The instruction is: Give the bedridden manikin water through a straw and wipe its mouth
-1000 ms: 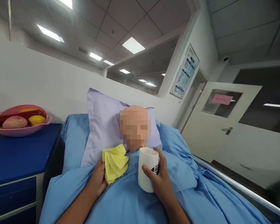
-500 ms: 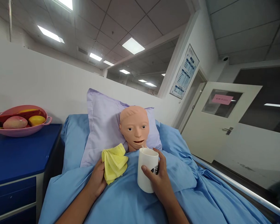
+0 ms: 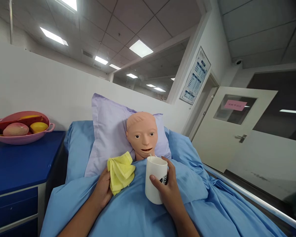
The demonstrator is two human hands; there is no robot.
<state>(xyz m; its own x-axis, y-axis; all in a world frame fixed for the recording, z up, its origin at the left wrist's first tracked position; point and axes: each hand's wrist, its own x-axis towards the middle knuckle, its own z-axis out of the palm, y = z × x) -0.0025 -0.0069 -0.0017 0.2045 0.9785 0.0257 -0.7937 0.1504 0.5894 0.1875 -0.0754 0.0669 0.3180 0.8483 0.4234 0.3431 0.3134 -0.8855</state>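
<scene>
A manikin (image 3: 142,133) lies in bed with its head on a lilac pillow (image 3: 108,131), its mouth slightly parted. My left hand (image 3: 104,187) grips a folded yellow cloth (image 3: 120,172), held beside the manikin's neck above the blanket. My right hand (image 3: 169,189) is wrapped round a white mug (image 3: 153,184) with a black print on its side. The mug is just below the manikin's chin, tilted slightly. A short pale straw (image 3: 151,156) sticks up at its far rim, close under the chin. The mug's contents are hidden.
A light blue blanket (image 3: 128,217) covers the manikin's body. To the left, a pink basket (image 3: 22,140) of fruit stands on a dark blue cabinet (image 3: 19,171). A metal bed rail (image 3: 256,199) runs along the right, with an open door (image 3: 234,131) beyond.
</scene>
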